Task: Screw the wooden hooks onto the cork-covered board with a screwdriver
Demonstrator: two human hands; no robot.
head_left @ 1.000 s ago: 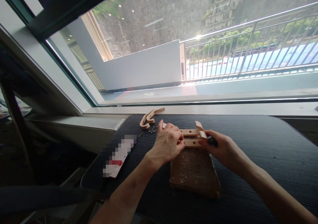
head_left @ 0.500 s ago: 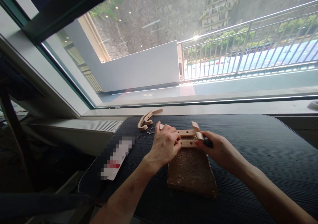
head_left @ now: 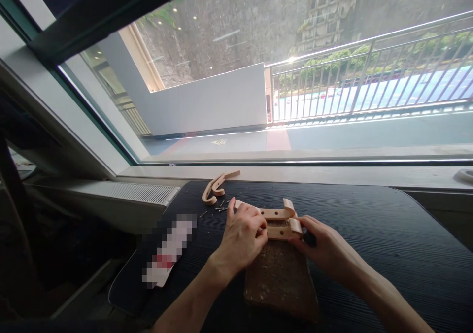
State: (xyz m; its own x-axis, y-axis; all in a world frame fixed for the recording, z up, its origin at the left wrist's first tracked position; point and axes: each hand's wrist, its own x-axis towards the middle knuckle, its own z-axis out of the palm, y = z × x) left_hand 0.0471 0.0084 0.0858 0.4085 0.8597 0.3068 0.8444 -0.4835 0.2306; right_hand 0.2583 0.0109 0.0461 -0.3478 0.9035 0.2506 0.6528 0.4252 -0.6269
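Note:
Two pale wooden hooks with drilled holes, a near wooden hook (head_left: 275, 233) and a far wooden hook (head_left: 271, 214), lie side by side across the top of a brown, scuffed block (head_left: 279, 276). My left hand (head_left: 241, 232) is closed over their left parts, thumb and fingertips pressing on the near one and hiding those ends. At the other side, my right hand (head_left: 327, 239) pinches the curled end of the near hook between thumb and fingers. A dark object (head_left: 310, 239) shows under its fingers, mostly hidden; I cannot tell its kind.
Two more wooden hooks (head_left: 209, 191) lie at the back left of the black table (head_left: 377, 254). Several small screws (head_left: 220, 208) are scattered in front of them. A pixelated flat item (head_left: 172, 251) rests near the left edge. Behind the table run a sill and a window.
The whole view has tilted up slightly, so the table sits lower. Both hands keep their places on the hooks, with the right fingers shifting a little at the curled end.

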